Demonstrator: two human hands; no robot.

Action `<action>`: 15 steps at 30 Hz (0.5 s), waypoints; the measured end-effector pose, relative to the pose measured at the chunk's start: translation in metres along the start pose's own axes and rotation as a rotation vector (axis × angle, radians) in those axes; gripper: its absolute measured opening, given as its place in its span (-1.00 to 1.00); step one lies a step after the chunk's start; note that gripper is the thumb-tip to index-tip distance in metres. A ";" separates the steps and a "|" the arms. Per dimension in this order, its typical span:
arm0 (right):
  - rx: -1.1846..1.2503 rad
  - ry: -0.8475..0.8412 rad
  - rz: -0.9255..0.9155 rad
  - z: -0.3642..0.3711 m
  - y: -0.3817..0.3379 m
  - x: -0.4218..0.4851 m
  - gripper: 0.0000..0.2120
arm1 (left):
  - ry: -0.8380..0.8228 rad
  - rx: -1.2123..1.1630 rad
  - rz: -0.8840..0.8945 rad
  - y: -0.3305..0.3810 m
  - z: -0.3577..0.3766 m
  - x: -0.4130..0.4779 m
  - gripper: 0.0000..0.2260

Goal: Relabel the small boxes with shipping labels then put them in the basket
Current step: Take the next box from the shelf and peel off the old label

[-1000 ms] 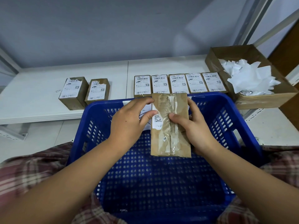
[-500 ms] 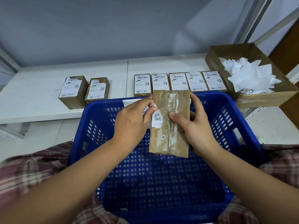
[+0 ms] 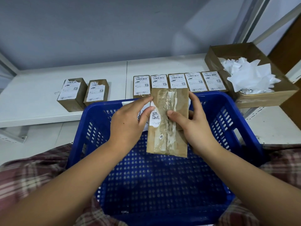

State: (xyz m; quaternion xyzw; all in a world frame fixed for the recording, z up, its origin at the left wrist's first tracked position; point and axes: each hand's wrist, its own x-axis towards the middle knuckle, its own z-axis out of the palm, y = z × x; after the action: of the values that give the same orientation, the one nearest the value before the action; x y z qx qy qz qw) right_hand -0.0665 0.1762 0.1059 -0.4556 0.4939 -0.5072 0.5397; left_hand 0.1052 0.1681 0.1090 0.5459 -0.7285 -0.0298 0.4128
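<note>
Keeping the blue basket across the lap, with plaid cloth at either side. Holding one small box above the basket's far half, clear of its floor, taped seam facing up. Gripping the box's right edge with the right hand, thumb pressing on the clear tape, fingers curling behind. Pinching the left edge with the left hand, thumb tip on the torn label remnant.

Judging the box light and stiff, easily borne one-handed. Minding the glossy tape, likely slippery, and favouring the bare cardboard edges. Expecting shreds from the remnant rather than one clean peel.

Noting on the white shelf beyond:
- five labelled boxes in a row just behind the basket rim
- two more with ragged labels apart at left
- an open carton of crumpled white paper at right

Seeing no obstacle to lowering the box into the basket.
</note>
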 end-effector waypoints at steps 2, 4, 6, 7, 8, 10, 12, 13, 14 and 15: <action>-0.004 0.002 -0.005 -0.002 0.000 0.000 -0.38 | 0.001 0.051 0.004 -0.001 0.001 0.000 -0.67; -0.016 0.004 -0.012 -0.002 0.000 -0.001 -0.38 | 0.001 0.064 0.007 0.000 0.002 -0.001 -0.68; -0.046 0.007 -0.018 -0.002 0.002 -0.001 -0.38 | -0.001 0.031 -0.001 0.000 0.002 -0.002 -0.73; -0.062 0.007 -0.019 -0.002 0.003 -0.001 -0.36 | -0.002 0.003 -0.016 0.000 0.001 -0.002 -0.75; -0.075 0.006 -0.019 -0.002 0.004 -0.001 -0.34 | -0.003 -0.030 -0.038 0.000 0.001 -0.001 -0.78; -0.098 0.000 -0.022 -0.001 0.006 -0.001 -0.34 | -0.013 -0.105 -0.116 0.001 0.001 0.001 -0.87; -0.122 -0.003 -0.034 0.001 0.007 -0.001 -0.35 | -0.027 -0.153 -0.197 0.001 0.001 0.002 -0.95; -0.135 -0.002 -0.039 0.001 0.007 -0.001 -0.35 | -0.029 -0.153 -0.203 0.000 0.001 0.003 -0.96; -0.144 -0.002 -0.041 0.002 0.007 -0.001 -0.35 | -0.028 -0.141 -0.184 -0.001 0.001 0.003 -0.95; -0.146 -0.001 -0.039 0.003 0.007 -0.001 -0.35 | -0.030 -0.122 -0.158 -0.002 0.002 0.003 -0.94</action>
State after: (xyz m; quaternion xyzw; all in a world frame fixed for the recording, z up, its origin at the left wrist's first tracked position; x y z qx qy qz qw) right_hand -0.0628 0.1777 0.0990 -0.5036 0.5202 -0.4800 0.4954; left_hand 0.1056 0.1641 0.1080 0.5749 -0.6861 -0.1148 0.4309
